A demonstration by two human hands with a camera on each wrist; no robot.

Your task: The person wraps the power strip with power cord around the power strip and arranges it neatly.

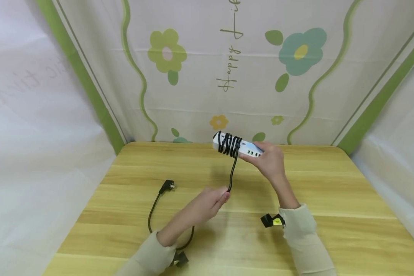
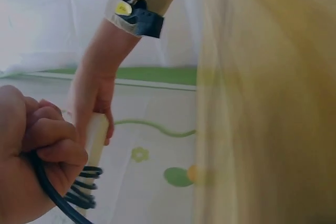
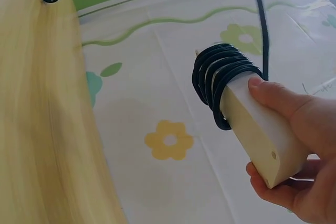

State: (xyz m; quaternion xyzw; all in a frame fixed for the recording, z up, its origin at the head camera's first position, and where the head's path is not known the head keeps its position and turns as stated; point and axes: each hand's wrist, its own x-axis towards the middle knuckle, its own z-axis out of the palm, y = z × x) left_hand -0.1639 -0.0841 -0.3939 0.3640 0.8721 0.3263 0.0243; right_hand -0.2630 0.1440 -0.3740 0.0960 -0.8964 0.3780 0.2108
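Note:
A white power strip [image 1: 251, 148] is held above the table by my right hand [image 1: 270, 161], which grips its right end between thumb and fingers. Several turns of its black cord [image 1: 229, 145] are wound round the other half. From the windings the cord runs down, taut, to my left hand [image 1: 207, 203], whose curled fingers grip it. In the left wrist view the cord [image 2: 51, 190] passes out of that fist. The loose end lies on the table with its black plug [image 1: 166, 186], left of my left hand. In the right wrist view the strip's plain end [image 3: 273, 153] sits in my right palm.
The wooden table [image 1: 124, 214] meets a flower-printed cloth [image 1: 196, 88] at its back edge, and white cloth hangs at both sides. Small black devices [image 1: 272, 220] are strapped at the wrists.

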